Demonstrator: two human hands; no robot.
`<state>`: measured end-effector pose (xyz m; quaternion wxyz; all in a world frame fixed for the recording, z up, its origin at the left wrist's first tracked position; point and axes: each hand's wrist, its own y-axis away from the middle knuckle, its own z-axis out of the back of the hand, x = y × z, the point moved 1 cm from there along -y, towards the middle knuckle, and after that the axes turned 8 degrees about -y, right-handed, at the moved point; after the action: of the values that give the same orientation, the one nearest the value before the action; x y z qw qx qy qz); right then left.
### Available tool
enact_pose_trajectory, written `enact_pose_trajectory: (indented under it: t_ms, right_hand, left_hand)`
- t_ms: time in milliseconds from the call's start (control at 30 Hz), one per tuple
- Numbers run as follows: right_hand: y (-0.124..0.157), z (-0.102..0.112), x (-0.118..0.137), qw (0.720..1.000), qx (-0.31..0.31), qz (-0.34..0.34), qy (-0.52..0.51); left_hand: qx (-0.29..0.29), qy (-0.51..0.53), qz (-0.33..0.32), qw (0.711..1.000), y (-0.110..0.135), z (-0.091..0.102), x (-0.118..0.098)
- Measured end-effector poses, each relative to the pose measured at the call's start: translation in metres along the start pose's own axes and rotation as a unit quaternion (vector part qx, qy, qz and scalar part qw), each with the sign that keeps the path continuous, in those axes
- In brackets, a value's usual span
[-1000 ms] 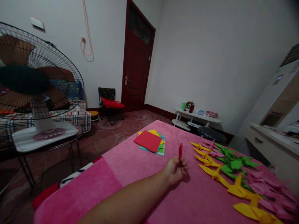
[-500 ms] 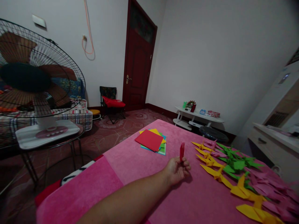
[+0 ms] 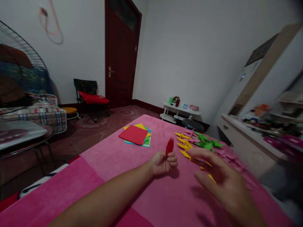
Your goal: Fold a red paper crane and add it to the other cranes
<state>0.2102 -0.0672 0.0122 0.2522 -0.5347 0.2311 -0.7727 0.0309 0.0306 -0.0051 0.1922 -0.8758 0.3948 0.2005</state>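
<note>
Pinched upright in my left hand is a narrow piece of folded red paper, its pointed tips sticking up above the fingers. My right hand hovers over the right side of the table, blurred, thumb and fingers apart with nothing between them. Behind and under it lie yellow paper cranes in a row, partly hidden by the hand. Green paper cranes and pink paper cranes are grouped beyond. Farther back on the left rests a stack of coloured paper squares, red on top.
A pink cloth covers the table. To the left stand a fan and a folding chair with a red item on it. A white side table is by the far wall, and a cluttered cabinet stands at right.
My right hand has come into view from the lower right. The view has turned to the right, and the folded red paper has tilted, showing more of its flat side.
</note>
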Motion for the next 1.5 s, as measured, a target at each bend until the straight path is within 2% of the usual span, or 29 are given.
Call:
enact_pose_trajectory:
  t_ms: [100, 167, 267, 367, 433, 500, 567, 667, 767, 933, 1067, 1133, 1267, 1367, 1433, 1500]
  right_hand:
    - [-0.051, -0.017, 0.023, 0.995, 0.012, -0.087, -0.043]
    - [-0.067, -0.029, 0.028, 0.991, 0.003, -0.113, -0.065]
    - [-0.067, -0.038, 0.023, 0.992, -0.006, -0.117, -0.055]
    - [-0.059, -0.035, 0.011, 0.987, -0.008, -0.134, -0.085]
    - [-0.058, -0.03, 0.001, 0.984, -0.028, -0.152, -0.094]
    - [-0.058, -0.026, -0.009, 0.98, -0.045, -0.17, -0.094]
    - [-0.057, -0.024, -0.018, 0.976, -0.057, -0.187, -0.094]
    - [-0.054, -0.027, -0.027, 0.975, -0.058, -0.195, -0.09]
    - [-0.049, -0.033, -0.029, 0.975, -0.046, -0.202, -0.085]
    - [-0.043, -0.04, -0.03, 0.972, -0.015, -0.213, -0.094]
    - [-0.039, -0.044, -0.034, 0.971, 0.016, -0.221, -0.092]
    - [-0.037, -0.045, -0.034, 0.973, 0.021, -0.217, -0.082]
    - [-0.033, -0.048, -0.03, 0.979, 0.011, -0.2, -0.038]
    - [-0.032, -0.046, -0.029, 0.985, -0.022, -0.171, 0.021]
    - [-0.031, -0.043, -0.032, 0.985, -0.055, -0.153, 0.056]
    - [-0.031, -0.038, -0.037, 0.983, -0.092, -0.141, 0.079]
  left_hand:
    - [0.01, -0.036, 0.047, 0.998, 0.003, -0.009, 0.007]
    - [0.016, -0.063, 0.085, 0.994, 0.005, -0.014, 0.011]
    - [0.018, -0.089, 0.117, 0.989, 0.008, -0.018, 0.017]
    - [0.02, -0.143, 0.156, 0.977, 0.006, -0.014, 0.022]
    - [-0.022, -0.2, 0.177, 0.963, 0.002, -0.008, 0.024]
    - [-0.106, -0.246, 0.135, 0.954, -0.003, -0.002, 0.023]
    - [-0.179, -0.274, 0.04, 0.944, -0.007, 0.002, 0.019]
    - [-0.208, -0.328, -0.074, 0.919, -0.007, 0.002, 0.013]
    - [-0.219, -0.394, -0.128, 0.884, -0.006, 0.002, 0.009]
    - [-0.226, -0.46, -0.14, 0.847, -0.005, 0.005, 0.01]
    - [-0.263, -0.499, -0.161, 0.81, -0.003, 0.0, 0.012]
    - [-0.276, -0.5, -0.172, 0.802, -0.002, -0.002, 0.014]
    - [-0.285, -0.495, -0.175, 0.802, -0.003, -0.001, 0.018]
    - [-0.275, -0.5, -0.172, 0.803, -0.004, 0.0, 0.02]
    - [-0.259, -0.499, -0.163, 0.811, -0.004, -0.002, 0.021]
    - [-0.219, -0.497, -0.132, 0.829, -0.004, -0.005, 0.024]
